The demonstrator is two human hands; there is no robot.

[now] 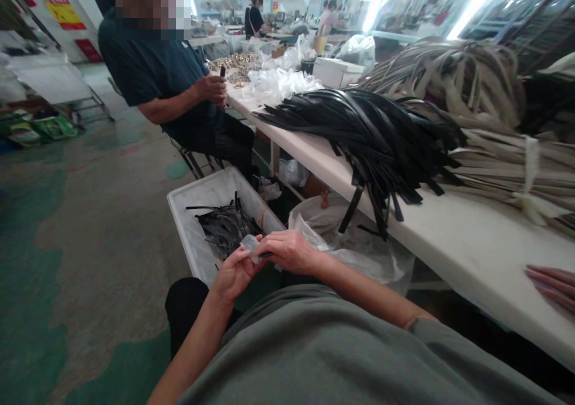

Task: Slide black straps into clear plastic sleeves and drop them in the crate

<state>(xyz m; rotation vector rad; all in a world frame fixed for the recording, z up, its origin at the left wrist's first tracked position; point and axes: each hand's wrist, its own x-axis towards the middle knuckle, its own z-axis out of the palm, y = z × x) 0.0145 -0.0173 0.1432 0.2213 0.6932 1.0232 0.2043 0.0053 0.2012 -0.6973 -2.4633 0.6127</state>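
Observation:
My left hand [237,271] is below the tabletop, its fingers closed on a small piece of clear plastic [250,243]. Right beside it, my right hand [291,251] is pinched, with its fingertips meeting the left ones at the plastic. A small dark piece [266,254] shows under the right fingers; most of it is hidden. Just beyond both hands is a white plastic bin [183,225] with a heap of black straps [220,228] in it. A large bundle of black straps [359,117] hangs over the table edge, up and to the right of my hands.
The long white table [453,237] runs along my right, with bundled beige straps [498,159] on it. A co-worker [148,63] sits beyond the bin, holding a dark piece. Another person's hand [554,285] rests at the right. A clear plastic bag [350,252] hangs under the table edge.

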